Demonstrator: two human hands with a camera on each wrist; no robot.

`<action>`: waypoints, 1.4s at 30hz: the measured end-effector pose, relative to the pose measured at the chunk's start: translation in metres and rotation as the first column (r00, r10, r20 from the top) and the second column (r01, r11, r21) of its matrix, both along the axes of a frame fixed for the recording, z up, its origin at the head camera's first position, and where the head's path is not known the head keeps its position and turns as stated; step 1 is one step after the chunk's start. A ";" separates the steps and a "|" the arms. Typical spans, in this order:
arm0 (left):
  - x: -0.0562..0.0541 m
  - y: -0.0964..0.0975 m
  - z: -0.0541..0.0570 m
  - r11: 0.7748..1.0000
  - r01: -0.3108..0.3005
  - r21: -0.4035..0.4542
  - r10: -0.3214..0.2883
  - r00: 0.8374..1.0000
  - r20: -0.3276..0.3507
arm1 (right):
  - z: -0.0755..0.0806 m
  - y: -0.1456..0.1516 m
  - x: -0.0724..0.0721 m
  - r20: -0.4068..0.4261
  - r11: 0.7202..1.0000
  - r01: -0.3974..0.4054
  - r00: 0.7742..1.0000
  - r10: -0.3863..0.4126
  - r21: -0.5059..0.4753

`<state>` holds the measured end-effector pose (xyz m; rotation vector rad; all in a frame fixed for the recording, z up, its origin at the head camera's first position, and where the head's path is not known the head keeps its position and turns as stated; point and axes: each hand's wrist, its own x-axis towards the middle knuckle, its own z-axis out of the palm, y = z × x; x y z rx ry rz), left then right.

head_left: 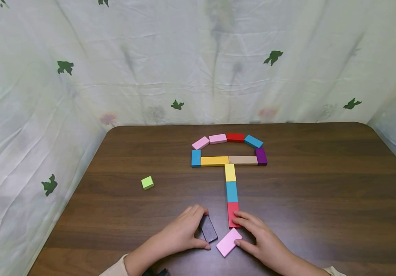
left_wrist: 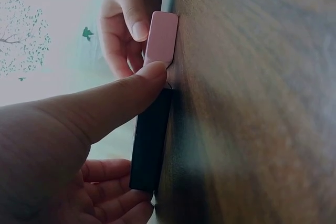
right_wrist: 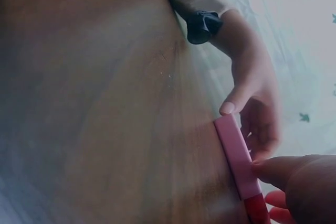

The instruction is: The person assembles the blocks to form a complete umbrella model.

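Note:
In the head view, my left hand point(head_left: 187, 230) holds a black block point(head_left: 209, 229) by its ends, with the thumb at the near end and the fingers at the far one. My right hand point(head_left: 263, 241) lays its thumb against the side of a pink block point(head_left: 229, 242), while its fingertips rest on a red block point(head_left: 232, 214). The pink block lies slanted at the near end of the red one. From the left wrist, the black block point(left_wrist: 149, 140) appears between thumb and fingers, close to the pink block point(left_wrist: 163, 38).
Beyond the red block, a blue block point(head_left: 232, 191) and a yellow block point(head_left: 230, 173) continue a straight stem. It meets a closed half-round outline of several coloured blocks, with a red block point(head_left: 235, 137) at its top. A green cube point(head_left: 147, 183) sits apart at the left.

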<state>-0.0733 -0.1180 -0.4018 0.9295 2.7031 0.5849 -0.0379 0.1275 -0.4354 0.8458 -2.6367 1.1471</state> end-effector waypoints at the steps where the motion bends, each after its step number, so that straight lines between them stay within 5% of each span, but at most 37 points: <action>1: 0.000 0.000 0.000 1.000 0.000 -0.002 0.000 1.000 0.000 | 0.001 0.000 0.000 0.012 1.000 0.001 1.000 -0.001 0.004; 18: 0.001 -0.001 -0.002 0.997 0.073 -0.016 -0.073 0.997 -0.032 | 0.006 -0.001 -0.002 0.098 1.000 0.007 0.995 -0.008 0.016; 32: 0.003 -0.001 0.000 0.997 0.077 -0.019 -0.078 0.996 -0.033 | 0.005 0.000 -0.003 0.116 1.000 0.008 0.993 -0.010 0.018; 42: -0.004 -0.007 0.008 0.997 0.055 0.062 -0.053 0.998 -0.030 | 0.005 -0.001 -0.003 0.082 1.000 0.004 0.997 -0.006 0.022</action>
